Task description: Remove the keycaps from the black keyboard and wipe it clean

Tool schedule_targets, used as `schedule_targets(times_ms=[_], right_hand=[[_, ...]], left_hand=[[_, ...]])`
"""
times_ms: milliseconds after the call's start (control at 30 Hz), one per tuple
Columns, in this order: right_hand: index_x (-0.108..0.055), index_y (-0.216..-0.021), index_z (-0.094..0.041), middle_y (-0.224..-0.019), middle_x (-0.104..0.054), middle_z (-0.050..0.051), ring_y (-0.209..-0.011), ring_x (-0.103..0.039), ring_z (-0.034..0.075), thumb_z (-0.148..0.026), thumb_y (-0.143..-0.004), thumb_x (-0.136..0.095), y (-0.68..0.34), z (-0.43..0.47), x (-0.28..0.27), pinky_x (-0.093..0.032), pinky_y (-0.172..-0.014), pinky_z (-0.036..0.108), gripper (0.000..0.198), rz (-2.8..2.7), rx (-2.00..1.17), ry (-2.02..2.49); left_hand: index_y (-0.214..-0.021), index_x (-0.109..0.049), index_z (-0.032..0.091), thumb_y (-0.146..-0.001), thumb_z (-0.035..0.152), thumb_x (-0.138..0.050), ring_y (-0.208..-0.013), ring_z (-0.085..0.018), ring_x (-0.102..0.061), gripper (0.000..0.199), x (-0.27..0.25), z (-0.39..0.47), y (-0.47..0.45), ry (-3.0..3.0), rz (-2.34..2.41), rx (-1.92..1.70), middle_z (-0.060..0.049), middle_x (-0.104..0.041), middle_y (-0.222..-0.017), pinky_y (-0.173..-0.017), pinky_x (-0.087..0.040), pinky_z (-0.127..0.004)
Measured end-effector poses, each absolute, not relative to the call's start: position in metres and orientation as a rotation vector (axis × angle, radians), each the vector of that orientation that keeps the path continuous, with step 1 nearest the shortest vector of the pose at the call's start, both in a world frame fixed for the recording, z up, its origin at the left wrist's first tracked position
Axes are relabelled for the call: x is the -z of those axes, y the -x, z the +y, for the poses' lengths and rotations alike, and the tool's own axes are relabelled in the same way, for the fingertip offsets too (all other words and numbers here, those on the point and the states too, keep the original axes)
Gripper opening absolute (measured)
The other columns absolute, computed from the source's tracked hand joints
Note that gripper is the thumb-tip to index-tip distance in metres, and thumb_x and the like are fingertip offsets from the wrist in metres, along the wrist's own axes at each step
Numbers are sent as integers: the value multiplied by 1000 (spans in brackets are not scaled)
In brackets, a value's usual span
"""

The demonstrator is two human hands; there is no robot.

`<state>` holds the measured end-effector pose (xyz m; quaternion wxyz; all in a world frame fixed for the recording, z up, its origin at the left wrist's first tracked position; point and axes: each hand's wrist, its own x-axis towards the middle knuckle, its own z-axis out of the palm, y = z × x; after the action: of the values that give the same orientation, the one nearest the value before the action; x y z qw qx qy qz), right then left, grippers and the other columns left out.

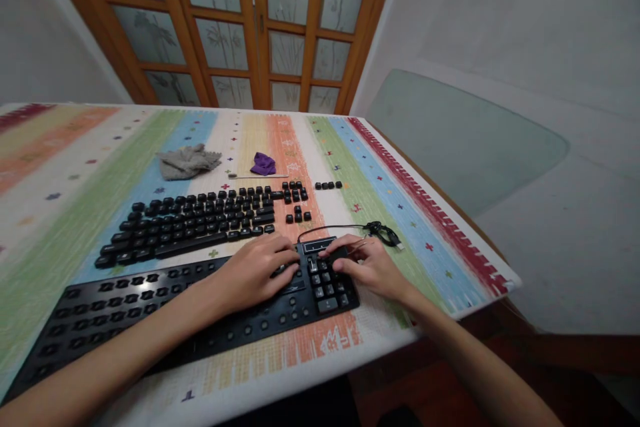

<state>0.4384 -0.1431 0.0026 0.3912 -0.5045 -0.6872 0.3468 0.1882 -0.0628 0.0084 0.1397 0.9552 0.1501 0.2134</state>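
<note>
A black keyboard lies along the near edge of the table, most of its key positions stripped to bare switches. Keycaps sit on its number pad at the right end. My left hand rests over the keyboard just left of that pad, thumb and forefinger apart and the other fingertips partly hidden. At the pad's upper right corner, my right hand touches the keys with thumb and forefinger spread. A thin shiny line shows by its fingers; I cannot tell what it is. Loose black keycaps stand in keyboard order behind the keyboard.
A coiled black cable lies right of the keyboard. Farther back are a grey cloth, a purple cloth and a thin stick. A striped cloth covers the table, whose right edge runs near a wall.
</note>
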Motion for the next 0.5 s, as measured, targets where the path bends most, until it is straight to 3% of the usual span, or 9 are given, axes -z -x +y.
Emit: schedule_targets(times_ms=[133, 300, 500], right_hand=[[-76, -89, -18, -89, -76, 5, -52, -51, 10, -44, -85, -72, -435, -143, -1, -35, -45, 24, 26, -1718, -893, 1271], [-76, -90, -18, -79, -74, 3, -46, -42, 8, -44, -84, -73, -427, -144, -4, -30, -43, 24, 27, -1748, -841, 1293], [-76, -90, -17, -76, -73, 2, -48, -43, 8, -44, -87, -71, -418, -141, -16, -35, -51, 24, 27, -1975, -666, 1358]], left_hand=[[-105, -71, 18, -95, 19, -52, -98, -24, -65, 22, -2, -71, -178, -2755, 443, -625, -10, -71, -108, -90, -55, -42], [-109, -71, 17, -96, 19, -51, -102, -25, -63, 24, 3, -75, -175, -2776, 432, -676, -11, -71, -113, -91, -56, -43], [-112, -71, 18, -96, 19, -52, -104, -25, -60, 25, 8, -76, -173, -2760, 442, -657, -12, -69, -115, -93, -54, -44]])
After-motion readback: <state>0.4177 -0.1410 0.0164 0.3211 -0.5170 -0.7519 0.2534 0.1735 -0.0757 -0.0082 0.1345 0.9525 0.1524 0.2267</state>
